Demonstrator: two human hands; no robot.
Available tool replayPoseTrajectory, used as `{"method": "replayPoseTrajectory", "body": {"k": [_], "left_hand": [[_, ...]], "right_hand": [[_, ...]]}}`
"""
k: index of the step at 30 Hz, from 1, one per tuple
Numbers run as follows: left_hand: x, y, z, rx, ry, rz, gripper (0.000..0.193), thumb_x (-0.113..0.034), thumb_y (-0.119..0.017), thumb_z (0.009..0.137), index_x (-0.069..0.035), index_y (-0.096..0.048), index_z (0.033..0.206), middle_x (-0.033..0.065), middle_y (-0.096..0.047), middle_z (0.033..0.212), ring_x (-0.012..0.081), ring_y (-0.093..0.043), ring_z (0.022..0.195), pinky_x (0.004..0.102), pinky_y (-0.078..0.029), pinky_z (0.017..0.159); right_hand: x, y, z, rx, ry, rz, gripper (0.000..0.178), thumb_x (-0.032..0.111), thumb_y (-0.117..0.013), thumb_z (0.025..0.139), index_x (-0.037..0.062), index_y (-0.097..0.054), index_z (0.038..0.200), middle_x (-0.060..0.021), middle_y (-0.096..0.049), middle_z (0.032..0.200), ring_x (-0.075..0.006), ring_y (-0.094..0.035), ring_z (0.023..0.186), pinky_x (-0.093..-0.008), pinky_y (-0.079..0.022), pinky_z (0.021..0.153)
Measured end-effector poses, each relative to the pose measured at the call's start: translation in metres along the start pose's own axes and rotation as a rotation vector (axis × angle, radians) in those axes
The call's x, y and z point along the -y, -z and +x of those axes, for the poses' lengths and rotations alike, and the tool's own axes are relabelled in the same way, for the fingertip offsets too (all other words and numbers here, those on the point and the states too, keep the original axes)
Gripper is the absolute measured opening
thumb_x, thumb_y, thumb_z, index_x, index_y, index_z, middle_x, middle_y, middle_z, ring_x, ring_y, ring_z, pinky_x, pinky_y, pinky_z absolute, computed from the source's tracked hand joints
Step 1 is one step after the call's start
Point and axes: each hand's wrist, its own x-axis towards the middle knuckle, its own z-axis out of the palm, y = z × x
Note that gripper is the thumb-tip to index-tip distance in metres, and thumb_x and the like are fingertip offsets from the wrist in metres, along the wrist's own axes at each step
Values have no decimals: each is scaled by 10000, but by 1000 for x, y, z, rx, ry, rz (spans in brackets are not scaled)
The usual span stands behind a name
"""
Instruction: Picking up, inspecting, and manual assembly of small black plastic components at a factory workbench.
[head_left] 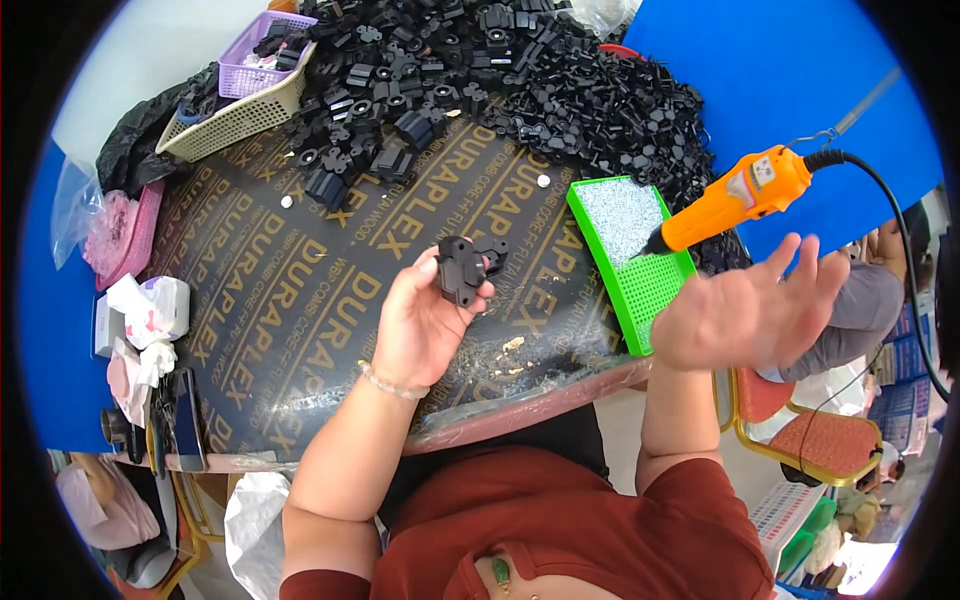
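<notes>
My left hand [425, 318] is closed around a black plastic part [463, 273], held above the table, its holes and a raised middle showing. My right hand [748, 312] is raised at the right with fingers spread, nothing in it, slightly blurred. Just beyond it an orange electric screwdriver [738, 199] hangs tilted from a spring and hook, its black tip low over a green screw tray [634, 318]. Small silvery screws [622, 215] fill the tray's far half; the near half is a perforated green grid.
Black plastic parts [390, 85] are heaped at the back, with smaller black pieces [610, 110] at back right. A beige basket [240, 118] bears a purple basket [235, 75]. Tissues [150, 310] and a phone [187, 420] lie left. Blue partitions [760, 60] flank the table; other people sit beyond.
</notes>
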Motion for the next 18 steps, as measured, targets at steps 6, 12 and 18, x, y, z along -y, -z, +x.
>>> {"method": "replayPoseTrajectory", "body": {"k": [6, 12, 18], "left_hand": [[-15, 17, 8, -27, -6, -168, 450, -304, -516, 935, 25, -520, 1243, 171, -642, 1062, 282, -656, 927, 351, -578, 805], [-30, 29, 15, -148, -59, -229, 426, -302, -508, 936, 4, -544, 1231, 141, -637, 1108, 279, -628, 1005, 355, -542, 838], [-62, 10, 2, -227, -84, -141, 420, -264, -509, 944, 27, -534, 1245, 163, -614, 1207, 274, -615, 1064, 358, -529, 882]], "right_hand": [[-31, -113, -15, 728, -8, -139, 257, 77, -665, 810, 43, -651, 1064, -114, -648, 1062, -308, -615, 991, -403, -518, 851], [-137, -173, -93, 1114, 0, -711, 147, 152, -588, 829, 102, -723, 856, -74, -688, 969, -258, -639, 953, -392, -524, 780], [-135, -170, -70, 1060, -7, -714, 146, 140, -575, 854, 102, -707, 907, -73, -691, 985, -260, -629, 971, -408, -500, 808]]}}
